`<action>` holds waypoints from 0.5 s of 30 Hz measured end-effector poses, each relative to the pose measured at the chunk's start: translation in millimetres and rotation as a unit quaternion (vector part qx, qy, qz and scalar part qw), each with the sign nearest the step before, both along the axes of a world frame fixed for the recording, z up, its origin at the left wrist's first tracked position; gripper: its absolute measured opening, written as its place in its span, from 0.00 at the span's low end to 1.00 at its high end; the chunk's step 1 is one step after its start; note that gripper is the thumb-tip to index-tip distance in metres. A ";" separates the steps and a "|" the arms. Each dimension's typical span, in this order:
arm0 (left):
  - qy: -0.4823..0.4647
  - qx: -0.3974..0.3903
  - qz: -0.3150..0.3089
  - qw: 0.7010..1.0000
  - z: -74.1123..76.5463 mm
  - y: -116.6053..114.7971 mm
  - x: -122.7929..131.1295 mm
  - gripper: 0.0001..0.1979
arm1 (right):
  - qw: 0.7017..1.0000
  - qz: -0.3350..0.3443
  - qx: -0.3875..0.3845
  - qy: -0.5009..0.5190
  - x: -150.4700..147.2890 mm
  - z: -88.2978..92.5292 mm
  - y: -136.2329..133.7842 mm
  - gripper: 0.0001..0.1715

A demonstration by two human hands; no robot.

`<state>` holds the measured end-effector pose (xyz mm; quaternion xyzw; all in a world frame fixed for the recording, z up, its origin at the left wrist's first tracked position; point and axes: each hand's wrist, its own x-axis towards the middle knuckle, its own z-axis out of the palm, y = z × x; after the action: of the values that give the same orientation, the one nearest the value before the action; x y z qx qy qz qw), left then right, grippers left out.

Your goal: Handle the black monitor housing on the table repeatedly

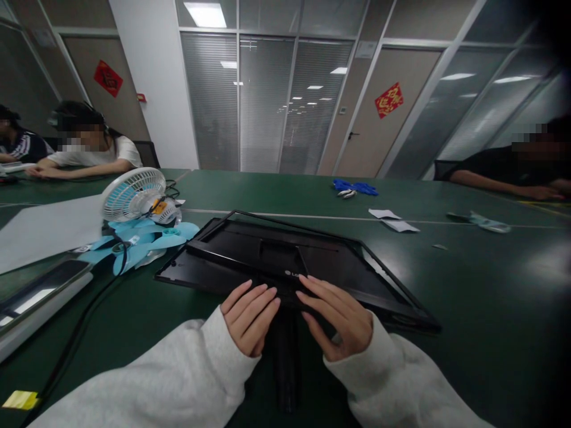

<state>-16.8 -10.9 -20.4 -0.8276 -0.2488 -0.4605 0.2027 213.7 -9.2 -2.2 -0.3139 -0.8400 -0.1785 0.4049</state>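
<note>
Grey sleeves (178, 368) come in from the near edge, left and right of a dark post (286, 368) between the wrists. At its far end, the left hand (252, 315) has its fingers straight and pressed together, while the right hand (341, 321) has its fingers spread and thumb apart; whether either pinches anything I cannot tell. Just beyond both fingertips lies a thin black frame (236, 260), askew over a black panel (236, 238), its long axis running from far left to near right; the right fingertips reach its near bar, by the logo, and look closer than the left's. On the green table (491, 351), left to right, are a black cord (82, 318), blue fan blades (173, 238), a white fan grille (125, 199), blue gloves (357, 187) and white papers (395, 221). Beyond, seated people flank a glass wall (267, 101) and, right of it, a door (379, 128).
</note>
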 end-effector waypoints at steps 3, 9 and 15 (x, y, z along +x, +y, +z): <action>-0.021 -0.006 0.002 1.000 -1.4 0.8 0.8 0.17 | 1.000 0.004 -0.024 -0.015 -0.7 9.5 0.0 0.22; -0.021 -0.009 -0.002 1.000 12.4 13.3 8.7 0.13 | 0.995 0.028 -0.095 -0.023 -3.4 27.5 12.2 0.15; -0.010 -0.063 -0.035 0.997 73.5 4.5 46.2 0.14 | 0.976 -0.070 -0.198 -0.054 4.7 26.5 39.5 0.20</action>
<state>29.3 -6.5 53.1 -0.8423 -0.2500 -0.4590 0.1317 218.4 30.3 24.3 -0.4357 -0.8555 -0.0528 0.2748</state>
